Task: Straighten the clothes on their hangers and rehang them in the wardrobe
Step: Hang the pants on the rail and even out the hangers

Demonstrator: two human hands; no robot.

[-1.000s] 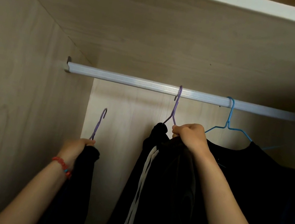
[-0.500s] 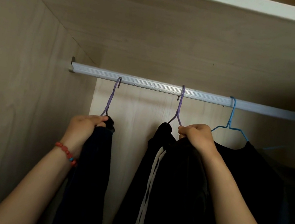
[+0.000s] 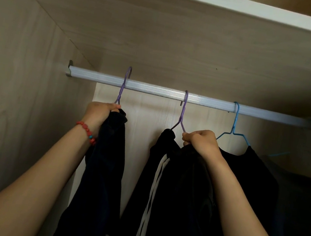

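Inside a wardrobe (image 3: 19, 94) made of pale wood with a soft grain, a long silver rail (image 3: 155, 89) runs from the left wall across to the right. The rail looks like metal and has thin lines running along it. The person's left hand (image 3: 98, 113) is up near the rail, with its fingers curled tight around the top of a dark garment (image 3: 103, 171) and the neck of a thin purple hanger (image 3: 121, 91). The curved hook of that hanger pokes up in front of the rail, its tip higher than the rail; I cannot tell if it rests on the rail. The dark garment hangs down long and narrow, and it looks soft and a bit fuzzy. A bracelet (image 3: 87, 129) of round red beads with a blue one sits on the left wrist. The right hand (image 3: 201, 141) is further along, its fingers bunched closed on the shoulder of a black hooded top (image 3: 178, 194). This top hangs from a second purple hanger (image 3: 182, 114), a wire one with a twisted neck, hooked over the rail. Two flat white cords (image 3: 153, 190) dangle down the front of the top. Just to the right, a thin blue hanger (image 3: 234, 121) is hooked on the rail and holds a black shirt (image 3: 254, 177) that looks smooth. A flat wooden shelf (image 3: 185, 40) with a white front edge sits above everything.
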